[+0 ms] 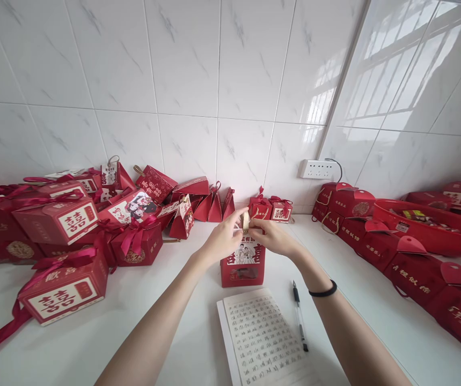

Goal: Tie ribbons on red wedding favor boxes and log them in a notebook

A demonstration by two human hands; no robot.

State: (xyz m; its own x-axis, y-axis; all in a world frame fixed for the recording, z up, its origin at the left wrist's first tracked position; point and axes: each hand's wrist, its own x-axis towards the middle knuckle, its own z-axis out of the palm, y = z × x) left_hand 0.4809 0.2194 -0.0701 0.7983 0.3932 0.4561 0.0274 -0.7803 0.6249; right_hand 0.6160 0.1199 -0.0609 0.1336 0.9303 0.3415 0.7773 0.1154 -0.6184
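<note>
A red gift box (pixel 243 271) stands upright on the white table in front of me, with a printed couple and a small clear window on its front. A gold ribbon loop (pixel 246 221) rises from its top. My left hand (pixel 222 236) pinches this ribbon from the left, its index finger raised beside the loop. From the right, my right hand (pixel 275 236) has its fingertips closed at the ribbon's base, just over the box's top edge. The hands partly cover the box's upper part, so the exact grip of the right fingertips is hard to see.
Many red gift boxes (pixel 63 287) with ribbons crowd the left. Two small boxes (pixel 281 209) stand by the tiled wall. A row of red boxes (pixel 411 276) and a red basin (pixel 447 233) are right. A handwritten notebook (pixel 268 335) and a pen (pixel 299 316) lie nearest. A power strip (pixel 316 169) is on the wall.
</note>
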